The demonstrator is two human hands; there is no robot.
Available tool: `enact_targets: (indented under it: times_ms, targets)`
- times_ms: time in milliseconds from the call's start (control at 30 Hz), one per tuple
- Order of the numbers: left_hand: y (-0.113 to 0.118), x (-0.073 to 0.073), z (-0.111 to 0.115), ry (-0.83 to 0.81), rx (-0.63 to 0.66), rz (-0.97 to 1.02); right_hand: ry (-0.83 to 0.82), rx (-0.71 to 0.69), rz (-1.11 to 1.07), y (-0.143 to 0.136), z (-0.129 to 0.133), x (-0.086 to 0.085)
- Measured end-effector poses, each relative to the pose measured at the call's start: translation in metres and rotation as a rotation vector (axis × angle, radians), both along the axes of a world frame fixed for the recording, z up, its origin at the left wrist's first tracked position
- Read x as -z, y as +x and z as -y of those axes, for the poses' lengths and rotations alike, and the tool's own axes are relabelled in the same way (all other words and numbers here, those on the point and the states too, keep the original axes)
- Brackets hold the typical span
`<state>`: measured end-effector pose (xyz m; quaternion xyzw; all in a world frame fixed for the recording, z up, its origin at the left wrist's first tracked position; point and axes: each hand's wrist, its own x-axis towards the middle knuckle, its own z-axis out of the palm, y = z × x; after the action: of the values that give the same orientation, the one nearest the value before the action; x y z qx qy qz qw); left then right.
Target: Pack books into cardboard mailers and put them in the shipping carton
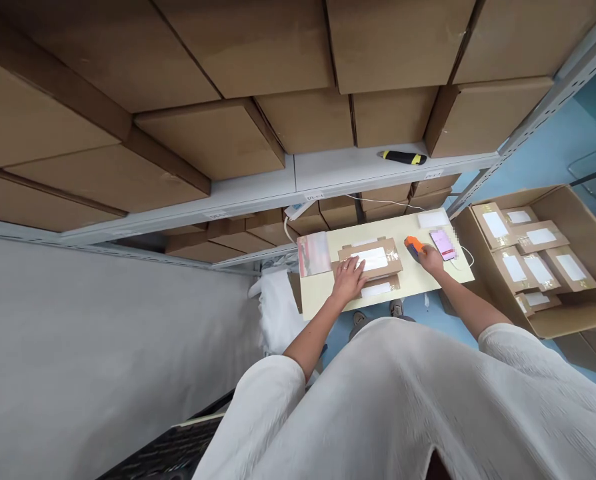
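Observation:
My left hand lies on a small cardboard box with a white label, its fingers spread over the label's near left part. This box rests on other small boxes, one with a second white label showing at the near side. To the right, my right hand is closed around an orange and dark barcode scanner, whose orange head points toward the labelled box. A phone with a pink screen lies just right of that hand. All of these are on a pale yellow tabletop.
A large open carton at right holds several labelled small boxes. Shelves of brown cartons rise ahead, with a black-and-yellow utility knife on the shelf edge. A red-edged clear plastic packet and white wrapping are at left.

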<state>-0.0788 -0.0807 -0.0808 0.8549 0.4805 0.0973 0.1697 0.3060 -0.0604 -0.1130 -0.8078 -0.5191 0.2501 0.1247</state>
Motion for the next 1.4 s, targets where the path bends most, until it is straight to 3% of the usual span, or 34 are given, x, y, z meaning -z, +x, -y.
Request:
enact_targets:
  times_ms: [133,233,467,567,667,800,900,1000,1100,1400]
  targets:
    - [0.001,-0.001,0.000,-0.008,-0.009,-0.013,-0.194,-0.071,0.098,0.014,0.000,0.012]
    - [0.001,-0.003,-0.001,-0.022,-0.013,-0.022,-0.246,-0.117,0.161,0.010,-0.002,0.019]
    - [0.002,-0.008,-0.003,-0.064,-0.029,-0.009,-0.066,-0.106,0.057,0.012,-0.006,0.021]
    - [0.003,-0.008,-0.003,-0.071,-0.046,0.018,0.016,0.011,-0.028,0.020,-0.017,0.004]
    - [0.003,-0.007,-0.003,-0.063,-0.061,0.058,0.053,0.070,-0.198,0.019,-0.034,-0.027]
    - [0.003,-0.006,-0.003,-0.049,-0.064,0.081,0.141,-0.157,-0.612,-0.008,-0.053,-0.075]
    - [0.004,-0.005,-0.002,-0.040,-0.065,0.094,0.100,-0.344,-0.794,-0.045,-0.058,-0.098]
    - [0.004,-0.003,-0.001,-0.031,-0.060,0.105,0.025,-0.429,-0.816,-0.077,-0.057,-0.105]
    - [0.004,0.000,0.000,-0.022,-0.058,0.120,0.001,-0.456,-0.719,-0.092,-0.055,-0.105]
    - [0.007,0.002,0.000,-0.032,-0.079,0.166,0.014,-0.558,-0.278,-0.089,-0.044,-0.111]
